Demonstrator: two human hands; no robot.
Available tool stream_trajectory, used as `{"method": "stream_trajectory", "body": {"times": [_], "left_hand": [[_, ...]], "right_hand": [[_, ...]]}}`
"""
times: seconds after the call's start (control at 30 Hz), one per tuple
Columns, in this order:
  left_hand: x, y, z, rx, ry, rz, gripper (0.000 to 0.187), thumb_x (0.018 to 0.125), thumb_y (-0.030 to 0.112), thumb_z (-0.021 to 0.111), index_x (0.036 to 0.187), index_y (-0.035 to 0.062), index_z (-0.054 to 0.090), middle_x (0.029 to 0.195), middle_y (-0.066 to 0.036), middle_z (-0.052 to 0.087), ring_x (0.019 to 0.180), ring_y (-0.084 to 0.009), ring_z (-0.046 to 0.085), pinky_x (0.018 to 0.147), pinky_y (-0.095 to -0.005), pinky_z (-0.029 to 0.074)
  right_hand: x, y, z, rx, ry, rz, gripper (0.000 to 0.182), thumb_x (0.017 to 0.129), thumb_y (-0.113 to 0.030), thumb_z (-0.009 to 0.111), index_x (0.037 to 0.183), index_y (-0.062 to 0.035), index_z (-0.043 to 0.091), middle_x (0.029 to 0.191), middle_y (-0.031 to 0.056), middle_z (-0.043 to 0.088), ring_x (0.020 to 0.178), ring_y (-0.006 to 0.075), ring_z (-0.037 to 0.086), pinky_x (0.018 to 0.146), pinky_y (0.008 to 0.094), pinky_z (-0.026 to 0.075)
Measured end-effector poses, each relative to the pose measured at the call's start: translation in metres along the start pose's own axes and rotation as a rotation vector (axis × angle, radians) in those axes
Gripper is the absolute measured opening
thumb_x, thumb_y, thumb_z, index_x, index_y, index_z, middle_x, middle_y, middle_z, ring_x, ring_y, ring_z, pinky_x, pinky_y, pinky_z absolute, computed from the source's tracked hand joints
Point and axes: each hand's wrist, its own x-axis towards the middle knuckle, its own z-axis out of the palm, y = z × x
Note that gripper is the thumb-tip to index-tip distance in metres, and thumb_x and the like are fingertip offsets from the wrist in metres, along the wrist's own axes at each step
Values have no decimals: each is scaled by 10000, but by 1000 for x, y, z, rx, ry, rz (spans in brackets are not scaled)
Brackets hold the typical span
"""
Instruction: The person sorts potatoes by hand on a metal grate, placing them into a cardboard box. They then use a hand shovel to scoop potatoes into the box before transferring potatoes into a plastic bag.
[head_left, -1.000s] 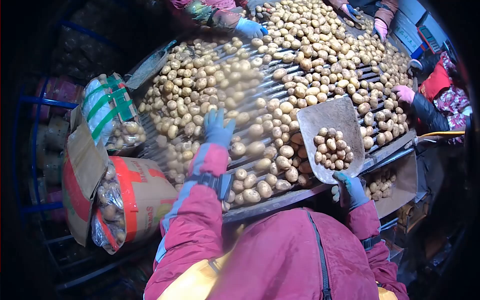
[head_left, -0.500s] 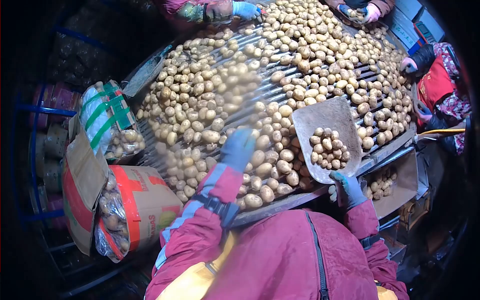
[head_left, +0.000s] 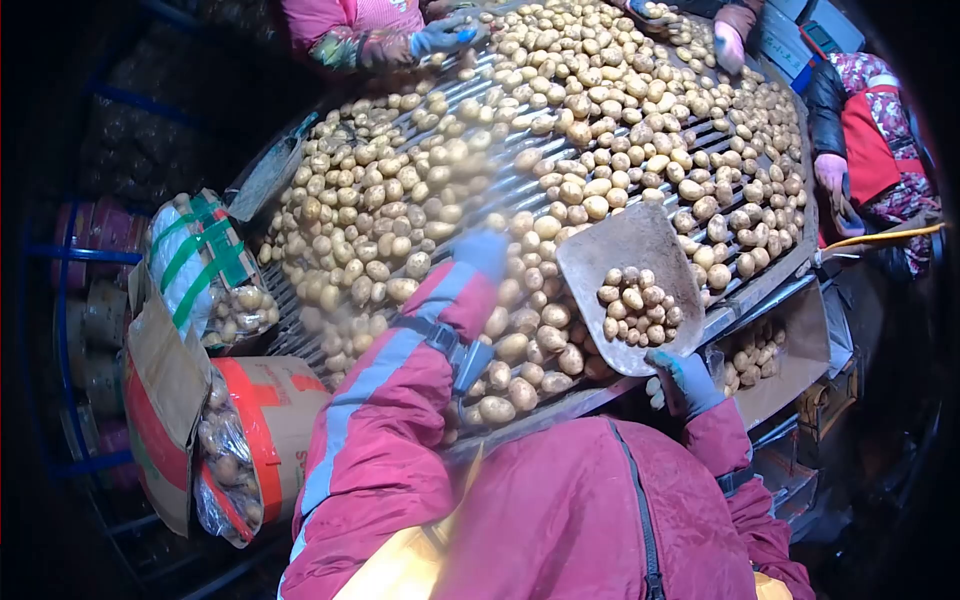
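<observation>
Potatoes (head_left: 375, 215) lie thickly over a slatted metal table (head_left: 510, 180). My left hand (head_left: 481, 254), in a blue glove, is over the potatoes near the middle of the table; its fingers are smeared by motion. With my gloved right hand (head_left: 682, 380) I grip the near end of a scoop (head_left: 655, 235) at the table's front edge. Several small potatoes (head_left: 640, 307) rest in the scoop, which lies over the slats and the other potatoes.
On the left stand an open cardboard box (head_left: 285, 410) with bagged potatoes and a green-taped bundle (head_left: 212, 250). A box of potatoes (head_left: 800, 350) sits below the right edge. Co-workers' gloved hands (head_left: 445, 38) (head_left: 730, 47) and another co-worker's hand (head_left: 832, 175) are around the table.
The view has shifted a little. My left hand stays over the potatoes, and my right hand still holds the scoop. The co-worker's hand at the far left has moved leftward.
</observation>
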Motion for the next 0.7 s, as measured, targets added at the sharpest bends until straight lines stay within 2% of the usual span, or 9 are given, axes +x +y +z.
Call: {"method": "stream_trajectory", "body": {"times": [0.07, 0.2, 0.3, 0.33, 0.43, 0.47, 0.57, 0.6, 0.7], "left_hand": [[5, 0, 0, -58, -171, -48, 242, 897, 201, 573, 1083, 116, 702, 1029, -150, 721, 949, -323, 711, 836, -445, 561], [-2, -1, -23, -38, -239, -77, 313, 851, 282, 627, 1082, 90, 717, 1118, -161, 708, 1033, -312, 689, 892, -433, 541], [-10, 0, -60, -231, -241, -166, 312, 847, 282, 634, 1057, 67, 717, 1112, -174, 704, 1036, -323, 682, 886, -452, 529], [-8, -4, -74, -263, -328, -206, 297, 870, 278, 648, 1033, 39, 714, 1052, -148, 721, 988, -271, 696, 846, -379, 537], [-18, -13, -78, -1182, -339, -421, 270, 889, 268, 693, 1064, 67, 730, 1014, -70, 731, 868, -184, 675, 783, -304, 533], [-26, -9, -82, -1409, -469, -442, 306, 892, 289, 722, 1098, 62, 723, 1037, -44, 709, 859, -120, 618, 770, -241, 505], [-37, 21, -113, -1439, -399, -138, 354, 896, 296, 720, 1151, 51, 706, 1073, -61, 703, 885, -123, 631, 773, -258, 516], [-25, 3, -74, -1422, -383, -151, 390, 904, 335, 697, 1213, 96, 688, 1135, -86, 700, 952, -198, 671, 826, -319, 531], [-3, -9, -56, -605, -133, -286, 361, 904, 313, 661, 1231, 163, 687, 1187, -153, 680, 1053, -314, 663, 899, -385, 525]], "right_hand": [[-1, 8, -1, 37, 13, -63, 333, 881, -239, 704, 1003, 60, 621, 619, 149, 624, 396, 255, 580, 342, 359, 488], [-4, 10, -12, 0, 3, 24, 339, 873, -249, 720, 932, 76, 643, 636, 165, 642, 408, 255, 594, 352, 366, 497], [-7, 12, -12, -30, 25, 34, 336, 874, -245, 720, 928, 78, 642, 633, 164, 642, 404, 253, 591, 355, 361, 499], [-12, 9, -11, -48, 25, -14, 315, 876, -234, 719, 912, 71, 645, 633, 159, 641, 413, 252, 597, 358, 352, 501], [-13, 8, -11, -26, 7, 27, 293, 874, -218, 720, 907, 65, 649, 638, 150, 640, 424, 246, 603, 362, 344, 505], [-9, 12, -12, -34, -5, 16, 289, 874, -215, 720, 912, 63, 651, 642, 146, 641, 428, 244, 605, 363, 343, 506], [1, 19, -14, -70, -24, 12, 279, 871, -209, 719, 927, 58, 657, 653, 138, 642, 440, 240, 610, 367, 340, 509], [-3, 13, -10, -84, -21, 30, 277, 871, -207, 718, 932, 56, 660, 657, 137, 644, 442, 240, 612, 368, 341, 510], [-9, 6, -7, -74, -21, 38, 270, 869, -204, 717, 938, 51, 664, 658, 135, 646, 449, 240, 616, 370, 342, 510]]}}
